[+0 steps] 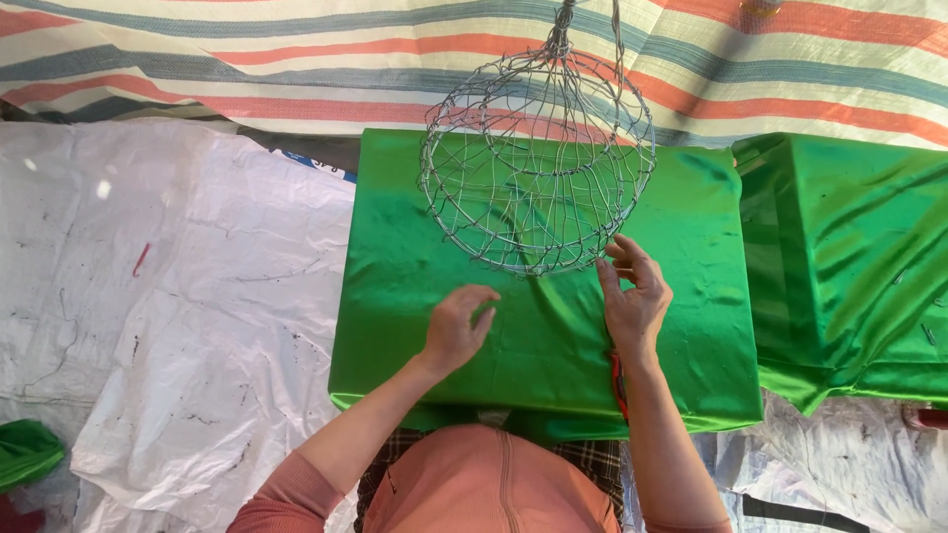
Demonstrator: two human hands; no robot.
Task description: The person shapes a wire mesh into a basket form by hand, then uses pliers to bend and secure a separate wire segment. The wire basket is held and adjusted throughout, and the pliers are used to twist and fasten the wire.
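Observation:
A round wire-mesh frame (pixel 538 163) hangs from twisted wires over a shiny green cloth (pixel 434 266) that covers a box-like surface. My right hand (pixel 632 296) is raised beside the frame's lower right rim, fingers apart, fingertips near or just touching the wire. My left hand (pixel 456 331) hovers over the green cloth below the frame, fingers loosely curled, holding nothing that I can see. A red and dark cord or band (pixel 618 380) shows at my right wrist.
A second green-covered block (pixel 849 257) stands at the right. White plastic sheeting (pixel 178 296) covers the ground at left. A striped woven tarp (pixel 296 59) lies at the back. A small green bundle (pixel 25 449) sits at the lower left.

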